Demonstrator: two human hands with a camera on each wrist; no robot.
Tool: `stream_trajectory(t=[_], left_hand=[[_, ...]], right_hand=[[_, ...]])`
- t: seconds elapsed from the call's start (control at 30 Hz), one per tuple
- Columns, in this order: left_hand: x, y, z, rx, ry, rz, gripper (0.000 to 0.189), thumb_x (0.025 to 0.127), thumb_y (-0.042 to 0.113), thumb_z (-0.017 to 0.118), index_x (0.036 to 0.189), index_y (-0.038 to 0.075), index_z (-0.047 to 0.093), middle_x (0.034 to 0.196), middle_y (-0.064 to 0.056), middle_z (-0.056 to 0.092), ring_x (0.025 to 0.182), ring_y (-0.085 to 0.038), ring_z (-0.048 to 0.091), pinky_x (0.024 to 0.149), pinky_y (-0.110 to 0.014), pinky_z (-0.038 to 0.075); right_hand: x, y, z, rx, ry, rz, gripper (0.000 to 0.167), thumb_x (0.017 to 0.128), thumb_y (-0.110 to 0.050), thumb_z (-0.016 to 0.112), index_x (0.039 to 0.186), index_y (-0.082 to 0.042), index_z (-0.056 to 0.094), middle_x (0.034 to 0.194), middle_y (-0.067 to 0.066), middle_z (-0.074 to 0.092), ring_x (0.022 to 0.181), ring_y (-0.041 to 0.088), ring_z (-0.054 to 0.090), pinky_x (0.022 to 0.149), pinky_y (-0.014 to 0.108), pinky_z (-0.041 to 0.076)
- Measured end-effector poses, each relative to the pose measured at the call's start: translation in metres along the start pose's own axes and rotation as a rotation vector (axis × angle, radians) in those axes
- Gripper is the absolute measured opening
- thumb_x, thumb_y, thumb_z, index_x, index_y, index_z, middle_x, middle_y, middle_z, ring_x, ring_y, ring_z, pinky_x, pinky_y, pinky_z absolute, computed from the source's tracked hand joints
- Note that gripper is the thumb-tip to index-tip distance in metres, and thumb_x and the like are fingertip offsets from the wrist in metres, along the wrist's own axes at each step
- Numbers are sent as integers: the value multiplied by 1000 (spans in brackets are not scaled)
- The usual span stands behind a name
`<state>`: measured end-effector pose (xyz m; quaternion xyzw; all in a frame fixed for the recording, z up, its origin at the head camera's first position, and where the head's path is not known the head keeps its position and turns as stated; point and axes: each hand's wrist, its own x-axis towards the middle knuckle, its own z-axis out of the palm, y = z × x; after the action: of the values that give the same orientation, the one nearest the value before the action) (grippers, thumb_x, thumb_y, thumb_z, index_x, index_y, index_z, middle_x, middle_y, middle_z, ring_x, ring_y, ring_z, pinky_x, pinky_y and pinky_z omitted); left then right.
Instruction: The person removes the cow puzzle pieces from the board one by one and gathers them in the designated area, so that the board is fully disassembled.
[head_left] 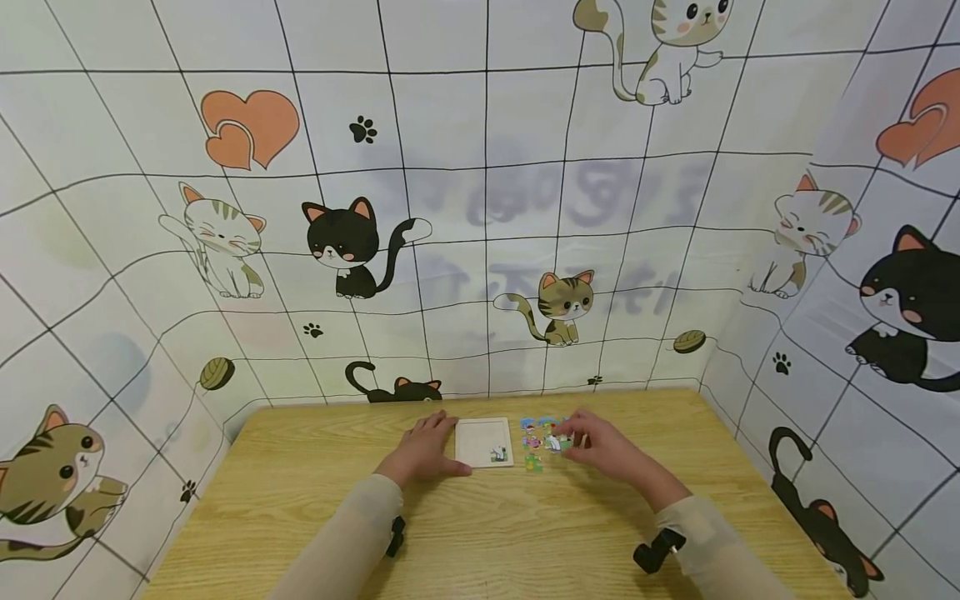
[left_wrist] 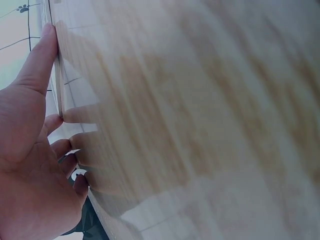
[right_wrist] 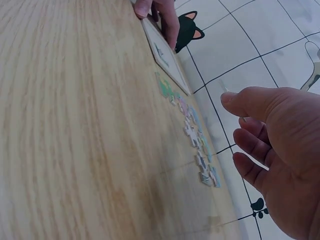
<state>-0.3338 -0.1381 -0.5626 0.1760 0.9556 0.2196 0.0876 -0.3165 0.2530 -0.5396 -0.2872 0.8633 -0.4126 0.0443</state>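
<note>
A pale puzzle tray (head_left: 474,437) lies on the wooden table, with one printed piece (head_left: 498,454) in its near right corner. My left hand (head_left: 423,450) steadies the tray at its left side, thumb at the near edge and fingers at the far one. In the left wrist view the thumb of that hand (left_wrist: 30,120) stretches along the table. Right of the tray lie several colourful jigsaw pieces (head_left: 533,462). Over them, my right hand (head_left: 596,446) pinches a jigsaw piece (right_wrist: 224,86) between thumb and index finger, seen thin and edge-on in the right wrist view.
The wooden table (head_left: 480,533) ends at the back against a white sheet (head_left: 450,200) printed with a grid and cartoon cats. That sheet also hangs on both sides. Black wrist mounts (head_left: 658,552) sit on both sleeves, close over the table.
</note>
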Motion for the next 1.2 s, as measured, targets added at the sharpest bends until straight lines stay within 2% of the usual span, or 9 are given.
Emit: stream_trajectory(t=[0.2, 0.5, 0.8, 0.97, 1.13, 1.2], left_hand=[[1, -1, 1, 9, -9, -1, 110, 88, 66, 88, 172, 13, 40, 180, -21, 27, 163, -51, 26, 125, -76, 25], [0, -1, 1, 8, -10, 3, 110, 88, 66, 87, 172, 13, 40, 179, -22, 28, 163, -50, 27, 125, -75, 26], [0, -2, 0, 6, -7, 9, 111, 88, 67, 87, 172, 13, 41, 179, -21, 28, 163, -49, 28, 126, -74, 26], [1, -2, 0, -2, -11, 1, 111, 87, 67, 88, 172, 13, 41, 179, -21, 28, 163, -50, 27, 126, -74, 25], [0, -1, 0, -1, -12, -3, 111, 87, 67, 88, 172, 13, 41, 179, -21, 28, 163, -49, 27, 127, -73, 24], [0, 0, -1, -1, -11, -2, 110, 88, 66, 88, 172, 13, 41, 179, -21, 28, 163, -49, 27, 127, -73, 24]], right_hand=[[0, 13, 12, -37, -3, -61, 25, 102, -7, 80, 128, -6, 76, 112, 11, 61, 91, 10, 58, 76, 29, 56], [0, 17, 19, -44, -39, 13, 25, 102, -5, 80, 127, -7, 76, 111, 4, 60, 93, 12, 58, 80, 30, 57], [-2, 20, 21, -53, -48, -9, 25, 103, -6, 80, 127, -5, 75, 111, 7, 61, 91, 8, 59, 80, 31, 56], [-3, 19, 22, -53, -60, 5, 24, 103, -5, 78, 127, -5, 74, 113, 7, 61, 91, 7, 57, 82, 30, 54], [-3, 17, 22, -56, -79, 38, 22, 104, -4, 77, 127, -5, 74, 113, 7, 61, 94, 13, 59, 83, 32, 53], [-2, 16, 22, -66, -84, 48, 21, 105, -5, 77, 126, -6, 74, 111, 6, 61, 100, 18, 62, 89, 34, 55]])
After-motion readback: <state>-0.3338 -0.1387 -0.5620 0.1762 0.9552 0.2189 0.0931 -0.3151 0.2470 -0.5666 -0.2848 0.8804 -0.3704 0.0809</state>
